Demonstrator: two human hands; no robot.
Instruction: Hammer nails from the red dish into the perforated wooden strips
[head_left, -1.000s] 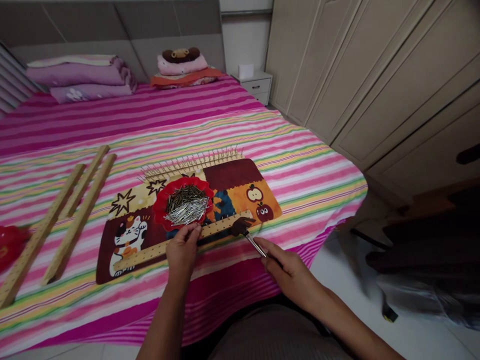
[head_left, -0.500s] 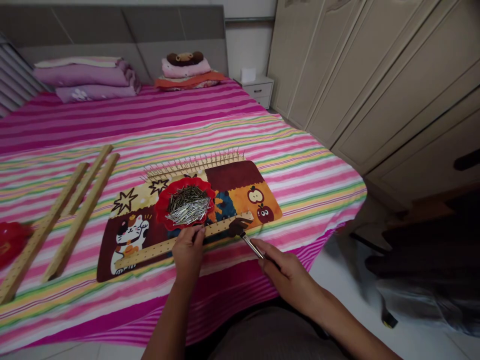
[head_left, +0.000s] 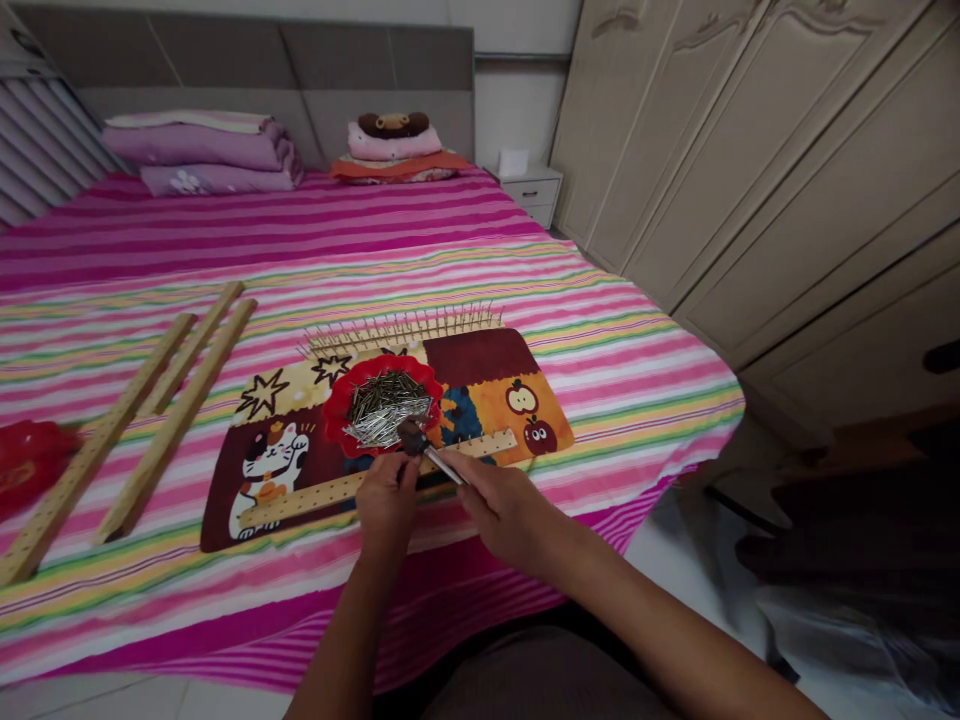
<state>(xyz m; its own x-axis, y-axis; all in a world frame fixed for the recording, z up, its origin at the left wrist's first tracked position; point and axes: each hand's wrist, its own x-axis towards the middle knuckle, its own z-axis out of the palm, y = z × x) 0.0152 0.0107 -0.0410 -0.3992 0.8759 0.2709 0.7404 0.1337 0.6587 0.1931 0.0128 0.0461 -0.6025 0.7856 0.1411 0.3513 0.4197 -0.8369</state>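
My right hand (head_left: 504,502) is wrapped round the metal handle of a small hammer (head_left: 444,465). The dark hammer head is right beside the fingertips of my left hand (head_left: 386,500). Thumb and finger of that left hand are pinched together at the near edge of a perforated wooden strip (head_left: 315,494); what is between them is too small to make out. A few short nails stand in the strip's right part. Just behind my left hand, a red scalloped bowl (head_left: 337,425) holds many nails (head_left: 390,405), some silvery and some dark. All this rests on a patterned mat (head_left: 465,355).
Along the mat's far edge lies another wooden strip (head_left: 409,328) bristling with upright nails. Several wooden strips (head_left: 180,415) lie on the striped bedspread (head_left: 630,350) at left, near a second red dish (head_left: 30,460). Folded bedding (head_left: 202,150) sits by the headboard; wardrobes (head_left: 712,150) stand at right.
My right hand has brought the hammer leftward along the strip, from its right end to my left fingertips. My left hand stays pinched at about the same spot. The view has shifted slightly.
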